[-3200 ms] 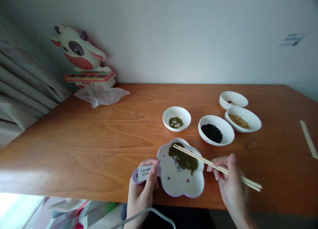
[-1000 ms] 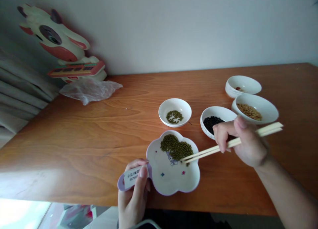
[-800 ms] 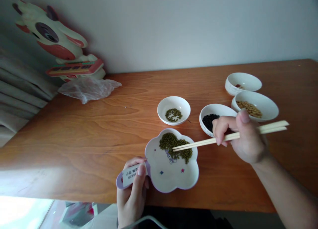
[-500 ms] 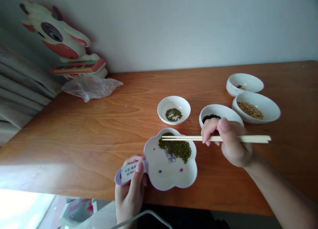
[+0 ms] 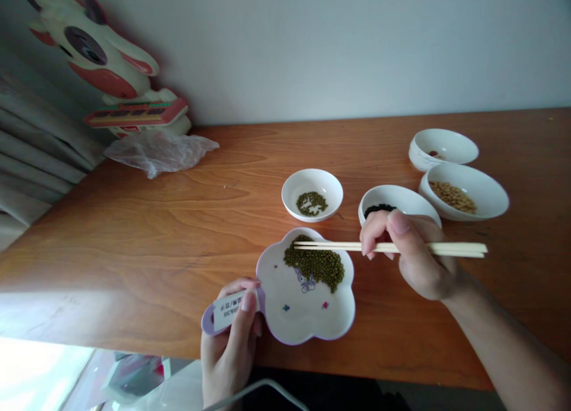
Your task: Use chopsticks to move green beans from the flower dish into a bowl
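My left hand (image 5: 232, 345) grips the lilac handle of a flower-shaped bowl (image 5: 307, 322) near the table's front edge; a white label lies on that handle. Green mung beans (image 5: 319, 265) are heaped in the bowl's far right part. A pair of pale wooden chopsticks (image 5: 339, 245) is held level in my right hand (image 5: 413, 253), their tips close together over the upper left of the heap. Whether a bean is between the tips I cannot tell. Just beyond stands a small white bowl (image 5: 292, 191) with fewer mung beans in it.
Behind my right hand is a white bowl of black beans (image 5: 379, 209), partly hidden. Farther right stand a bowl of tan peanuts or beans (image 5: 452, 197) and a bowl (image 5: 446, 144) with a few reddish bits. A plastic bag (image 5: 163, 154) and a cow toy keyboard (image 5: 138, 113) sit back left.
The chopstick tips have shifted slightly right and up over the mung beans. My left hand still holds the handle. The whole view has moved a little.
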A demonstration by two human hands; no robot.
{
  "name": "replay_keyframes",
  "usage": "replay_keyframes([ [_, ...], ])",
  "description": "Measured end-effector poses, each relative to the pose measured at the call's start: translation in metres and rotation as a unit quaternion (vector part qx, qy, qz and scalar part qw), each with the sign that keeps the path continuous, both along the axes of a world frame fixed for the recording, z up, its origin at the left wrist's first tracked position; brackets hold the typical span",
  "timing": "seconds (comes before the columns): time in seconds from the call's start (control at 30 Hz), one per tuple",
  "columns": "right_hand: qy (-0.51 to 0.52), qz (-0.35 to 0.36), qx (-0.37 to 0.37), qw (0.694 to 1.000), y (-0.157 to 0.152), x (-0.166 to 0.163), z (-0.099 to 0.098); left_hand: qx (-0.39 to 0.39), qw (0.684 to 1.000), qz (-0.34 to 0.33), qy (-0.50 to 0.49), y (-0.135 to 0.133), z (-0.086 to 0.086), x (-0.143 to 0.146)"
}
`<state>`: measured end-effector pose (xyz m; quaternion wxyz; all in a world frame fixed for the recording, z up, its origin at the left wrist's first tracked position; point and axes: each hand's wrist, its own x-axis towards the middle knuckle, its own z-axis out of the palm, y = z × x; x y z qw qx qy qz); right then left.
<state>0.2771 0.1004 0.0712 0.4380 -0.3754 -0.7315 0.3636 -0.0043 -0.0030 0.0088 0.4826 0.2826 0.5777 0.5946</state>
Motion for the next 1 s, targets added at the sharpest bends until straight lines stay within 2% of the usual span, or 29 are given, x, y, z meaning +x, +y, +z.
replay_keyframes([
  [0.2, 0.031, -0.046, 0.032, 0.998, 0.0, 0.002, -0.001, 0.014, 1.0, -0.009, -0.006, -0.002, -0.001, 0.0],
  [0.37, 0.012, -0.007, 0.028, 1.0, 0.0, 0.003, -0.003, 0.012, 1.0, -0.01, -0.017, -0.002, -0.002, 0.0],
  [0.5, 0.058, -0.02, 0.026, 0.998, 0.001, 0.003, -0.003, 0.011, 1.0, -0.011, -0.025, -0.001, -0.002, -0.001],
  [0.7, 0.1, -0.054, -0.065, 0.991, 0.002, 0.009, 0.007, 0.019, 0.999, -0.013, -0.026, -0.001, -0.002, -0.001],
  [0.87, 0.115, -0.005, -0.108, 0.987, 0.002, 0.016, 0.011, 0.02, 0.999, -0.007, -0.029, 0.002, 0.0, 0.001],
  [1.0, 0.135, -0.005, -0.122, 0.983, 0.002, 0.015, 0.014, 0.014, 0.999, 0.012, -0.027, 0.004, 0.006, 0.005],
])
